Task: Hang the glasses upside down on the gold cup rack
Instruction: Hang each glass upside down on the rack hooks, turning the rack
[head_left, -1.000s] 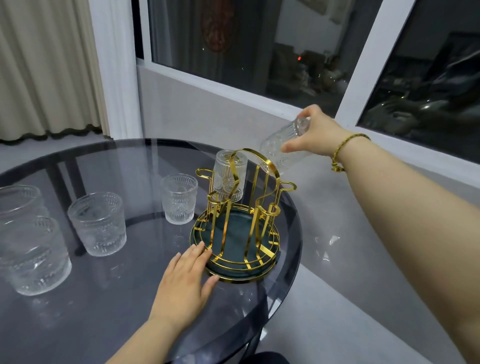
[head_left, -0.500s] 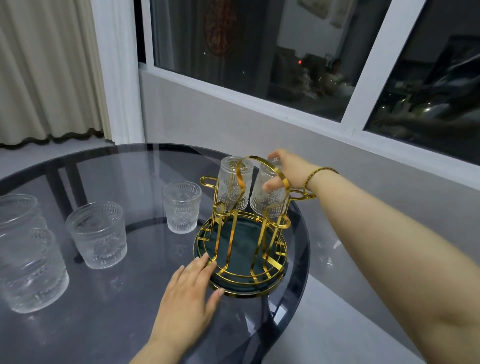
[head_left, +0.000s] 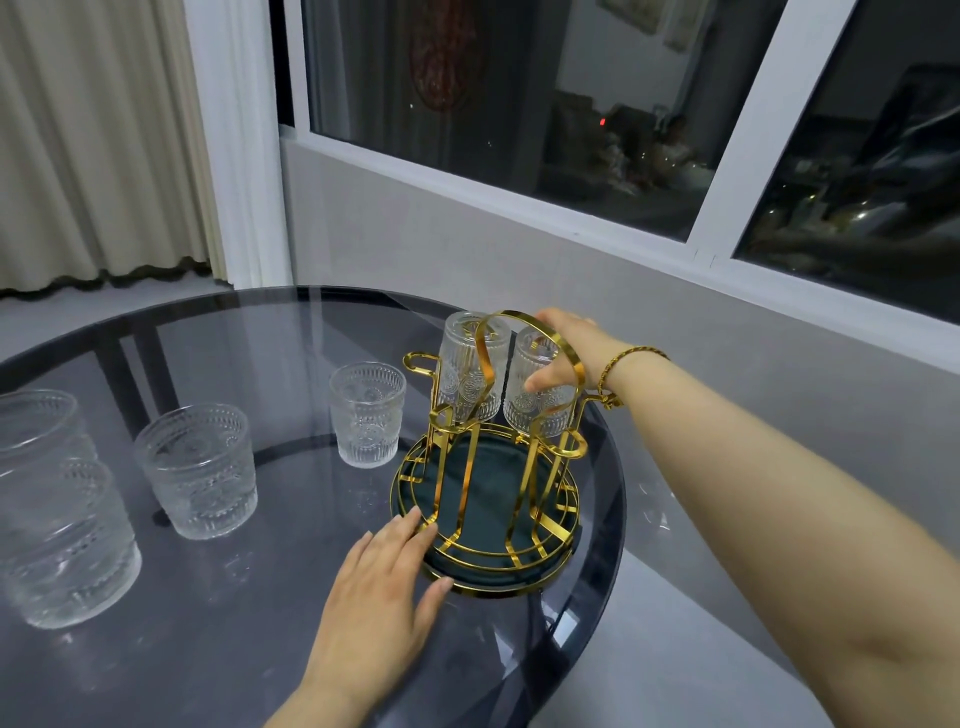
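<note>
The gold cup rack (head_left: 488, 558) with a dark green base stands near the right edge of the round glass table (head_left: 218, 639). Two embossed glasses hang upside down on its far pegs: one at the left (head_left: 467, 374) and one at the right (head_left: 540, 410). My right hand (head_left: 566, 358) is wrapped around the right hung glass from behind, thumb on its front. My left hand (head_left: 379, 582) lies flat on the table with fingertips against the rack's front rim. An upright glass (head_left: 368, 413) stands just left of the rack, another (head_left: 200, 470) farther left.
At the table's left edge stands a stack of two larger glasses (head_left: 57, 509). The table edge runs close behind and to the right of the rack. A grey wall, window and curtain lie beyond. Front pegs of the rack carry nothing.
My right hand brought a glass down from above the rack and set it upside down on the far right peg. My left hand stayed against the rack's base.
</note>
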